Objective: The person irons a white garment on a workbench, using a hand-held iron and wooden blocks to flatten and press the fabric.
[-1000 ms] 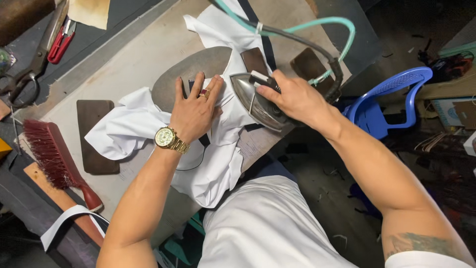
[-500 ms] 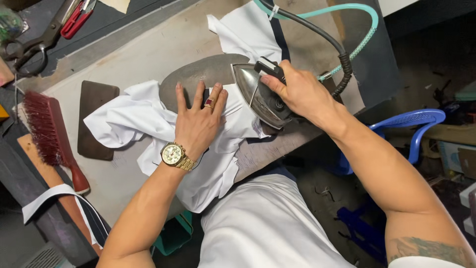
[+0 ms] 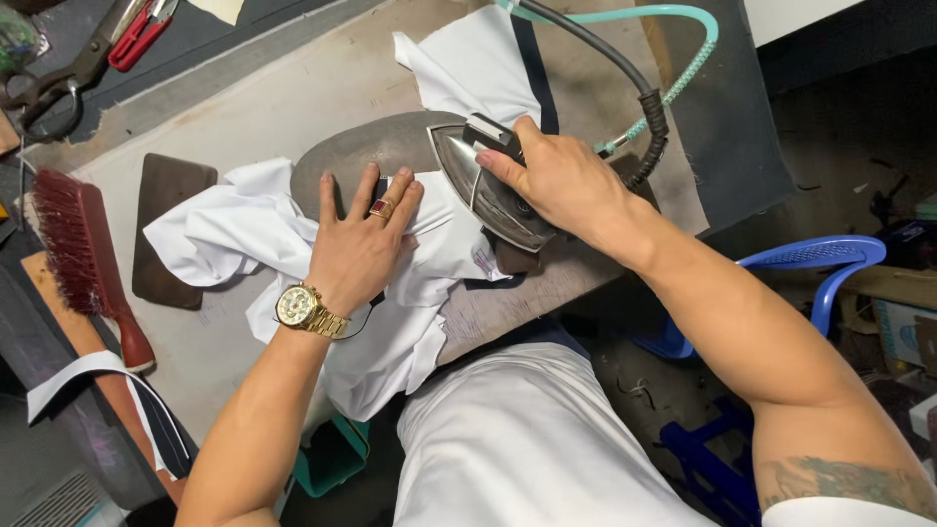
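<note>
1 white garment (image 3: 283, 234) is pinned flat on 1 padded pressing form (image 3: 361, 151) on the worktop (image 3: 273, 93) by the splayed left hand (image 3: 356, 249), while 1 steam iron (image 3: 483, 190) is gripped by the right hand (image 3: 556, 181) just beside it, 1 red-bristled brush (image 3: 83, 249) lying well apart.

head cam, steep down, close over table (image 3: 244, 93)

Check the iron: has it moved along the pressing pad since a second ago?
Cannot tell. The right hand keeps the iron at about the same end of the grey pressing pad; the head camera shifted, so any small slide is unclear.
</note>
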